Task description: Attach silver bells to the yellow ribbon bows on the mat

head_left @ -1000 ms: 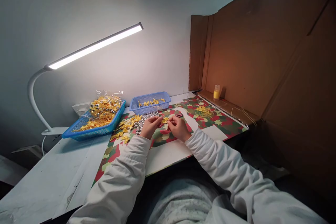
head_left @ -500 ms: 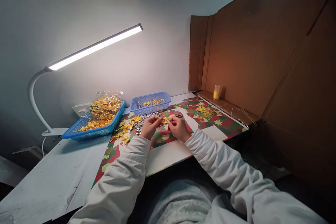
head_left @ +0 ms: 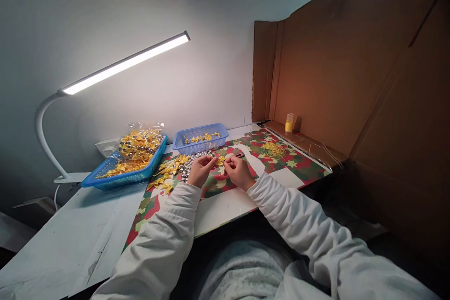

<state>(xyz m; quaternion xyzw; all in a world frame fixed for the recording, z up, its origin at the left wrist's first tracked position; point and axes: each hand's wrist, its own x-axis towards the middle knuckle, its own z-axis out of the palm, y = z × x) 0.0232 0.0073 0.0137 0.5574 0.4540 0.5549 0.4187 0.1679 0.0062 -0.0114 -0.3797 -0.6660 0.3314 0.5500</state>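
By the closed grip of left hand (head_left: pixel 201 172) and right hand (head_left: pixel 240 172), a yellow bow (head_left: pixel 221 160), likely unfinished, is pinched just right of the silver beads (head_left: pixel 193 163), left of which loose bows (head_left: pixel 174 166) seem undone and, farther left, beaded bows (head_left: pixel 136 147) are heaped, apparently done.

We logged yellow bow (head_left: pixel 221 161), silver beads (head_left: pixel 186 174), blue basket (head_left: pixel 159 159), off-white sleeves (head_left: pixel 168 225), red-green-cream camouflage sheet (head_left: pixel 314 169) with stars, brown cardboard (head_left: pixel 323 65).

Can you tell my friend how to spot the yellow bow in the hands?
Find the long glowing lamp, then go down and right to the camouflage-patterned sheet. Over it, the left hand and right hand almost meet. The yellow bow is the one between their fingertips; the neighbouring loose bows lie on the sheet, further left.
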